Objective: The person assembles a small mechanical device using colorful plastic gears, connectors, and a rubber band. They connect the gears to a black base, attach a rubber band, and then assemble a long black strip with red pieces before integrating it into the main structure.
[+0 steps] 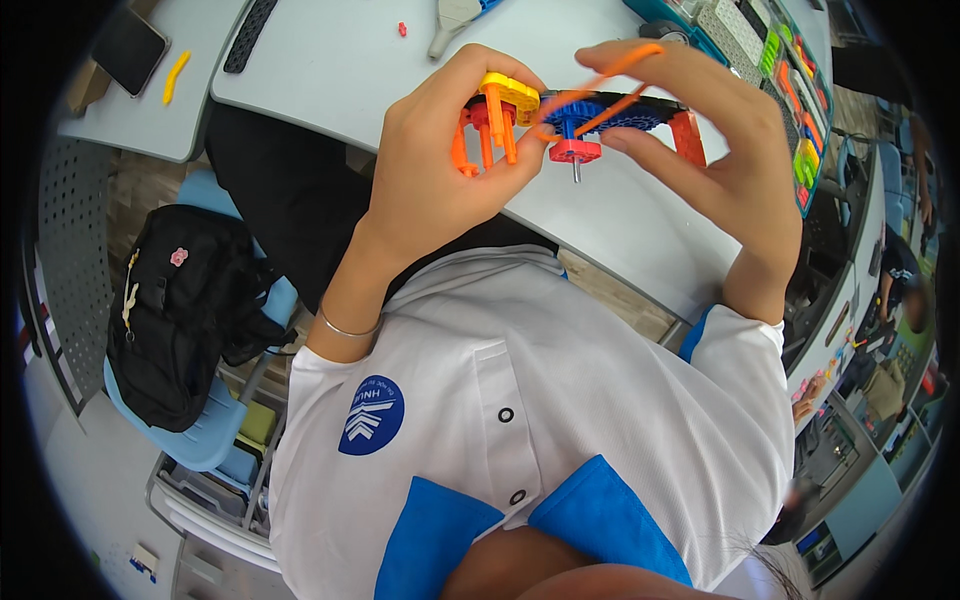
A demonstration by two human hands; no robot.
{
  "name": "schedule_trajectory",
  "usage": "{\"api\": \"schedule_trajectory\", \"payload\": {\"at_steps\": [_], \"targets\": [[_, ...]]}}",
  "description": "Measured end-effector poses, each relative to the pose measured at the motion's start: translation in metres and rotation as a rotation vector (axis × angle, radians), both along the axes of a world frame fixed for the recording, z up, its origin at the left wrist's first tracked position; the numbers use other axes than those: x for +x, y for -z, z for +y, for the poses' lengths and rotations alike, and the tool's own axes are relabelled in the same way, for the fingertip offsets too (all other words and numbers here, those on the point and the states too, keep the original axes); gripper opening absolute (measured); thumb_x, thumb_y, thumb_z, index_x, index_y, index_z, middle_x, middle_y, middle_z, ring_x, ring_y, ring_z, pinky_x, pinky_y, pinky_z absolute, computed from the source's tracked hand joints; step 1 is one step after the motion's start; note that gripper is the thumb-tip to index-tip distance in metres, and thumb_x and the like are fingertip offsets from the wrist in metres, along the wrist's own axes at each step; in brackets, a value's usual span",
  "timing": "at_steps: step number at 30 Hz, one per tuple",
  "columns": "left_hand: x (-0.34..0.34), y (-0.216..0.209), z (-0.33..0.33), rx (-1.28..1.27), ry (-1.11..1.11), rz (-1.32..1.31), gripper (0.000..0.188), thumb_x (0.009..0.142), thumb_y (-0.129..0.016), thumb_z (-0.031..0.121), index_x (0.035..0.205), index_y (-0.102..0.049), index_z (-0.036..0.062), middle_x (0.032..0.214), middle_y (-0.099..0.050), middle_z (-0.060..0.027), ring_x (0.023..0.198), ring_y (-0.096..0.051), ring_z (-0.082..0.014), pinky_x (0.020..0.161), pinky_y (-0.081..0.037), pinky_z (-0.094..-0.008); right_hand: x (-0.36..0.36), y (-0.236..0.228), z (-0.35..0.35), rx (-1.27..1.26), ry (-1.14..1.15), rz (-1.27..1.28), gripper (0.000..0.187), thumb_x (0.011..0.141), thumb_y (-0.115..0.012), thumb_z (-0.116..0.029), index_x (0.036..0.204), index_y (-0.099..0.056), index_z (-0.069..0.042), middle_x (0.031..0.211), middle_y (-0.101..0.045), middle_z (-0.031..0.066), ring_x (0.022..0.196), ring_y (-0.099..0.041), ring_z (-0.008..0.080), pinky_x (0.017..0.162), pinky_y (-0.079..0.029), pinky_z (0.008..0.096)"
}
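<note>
A small plastic construction model [575, 118] is held up close between both hands, above the edge of a grey table [330, 70]. It has a black beam, a blue gear, a red wheel on a metal axle, a yellow piece and orange pegs. My left hand [440, 160] grips the yellow and orange end. My right hand [710, 140] holds the other end by a red block, and its fingers stretch an orange rubber band [612, 75] over the blue gear.
A tray of sorted coloured parts [770, 60] stands at the table's far right. A black beam [250, 35], a small red piece [402, 29] and a grey tool [450, 20] lie farther back. A black backpack [185, 310] rests on a blue chair to the left. A phone [130, 50] and an orange piece [176, 76] lie on another table.
</note>
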State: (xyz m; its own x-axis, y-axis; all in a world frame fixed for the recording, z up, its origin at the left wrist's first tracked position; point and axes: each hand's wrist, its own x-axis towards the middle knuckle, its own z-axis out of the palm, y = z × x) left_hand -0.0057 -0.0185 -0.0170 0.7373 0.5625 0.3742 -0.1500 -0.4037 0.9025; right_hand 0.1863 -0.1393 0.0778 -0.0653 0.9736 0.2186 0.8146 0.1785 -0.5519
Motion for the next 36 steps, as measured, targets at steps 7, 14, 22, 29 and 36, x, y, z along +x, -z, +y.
{"api": "schedule_trajectory", "payload": {"at_steps": [7,14,22,29,36], "targets": [[-0.009,-0.024,0.009,-0.302,0.226,0.220,0.025,0.084,-0.071,-0.002,0.106,-0.061,0.0016,0.092,-0.063,-0.0029,0.086,-0.060,-0.0080,0.079,-0.050,-0.0227,0.013,0.005,0.012,-0.112,0.077,0.330,0.026,0.097,-0.063,-0.013,0.116,-0.068,0.004,0.115,-0.072,0.0143,0.105,-0.069,0.0225,0.096,-0.051,0.0340],[-0.017,-0.030,0.006,-0.455,0.268,0.211,0.025,0.082,-0.074,0.006,0.103,-0.060,0.0041,0.091,-0.060,-0.0039,0.086,-0.057,-0.0090,0.079,-0.049,-0.0265,0.021,0.012,0.007,-0.626,0.006,0.747,0.054,0.103,-0.057,-0.040,0.132,-0.058,0.005,0.126,-0.064,0.0141,0.113,-0.064,0.0221,0.098,-0.050,0.0335],[-0.021,-0.034,0.017,-0.462,0.176,0.264,0.026,0.083,-0.074,0.005,0.102,-0.057,0.0019,0.087,-0.068,-0.0111,0.080,-0.066,-0.0158,0.075,-0.052,-0.0302,0.005,-0.004,0.010,-0.571,0.019,0.708,0.062,0.075,-0.082,-0.011,0.131,-0.059,0.002,0.128,-0.065,0.0164,0.107,-0.067,0.0235,0.093,-0.052,0.0351],[-0.023,-0.037,0.019,-0.321,0.195,0.398,0.041,0.086,-0.073,0.013,0.119,-0.051,0.0027,0.098,-0.070,-0.0189,0.085,-0.071,-0.0307,0.080,-0.054,-0.0389,-0.013,0.004,0.017,-0.496,0.093,0.454,0.044,0.078,-0.080,-0.009,0.118,-0.066,0.002,0.105,-0.073,0.0116,0.092,-0.069,0.0193,0.089,-0.053,0.0321],[-0.068,-0.060,0.096,-0.052,-0.285,0.240,0.057,0.086,-0.080,0.025,0.136,-0.060,0.0082,0.132,-0.064,-0.0097,0.113,-0.063,-0.0213,0.099,-0.049,-0.0376,0.001,0.022,0.015,-0.514,0.180,0.696,0.039,0.081,-0.079,-0.008,0.116,-0.066,0.001,0.100,-0.071,0.0078,0.090,-0.067,0.0127,0.084,-0.053,0.0286]]}}
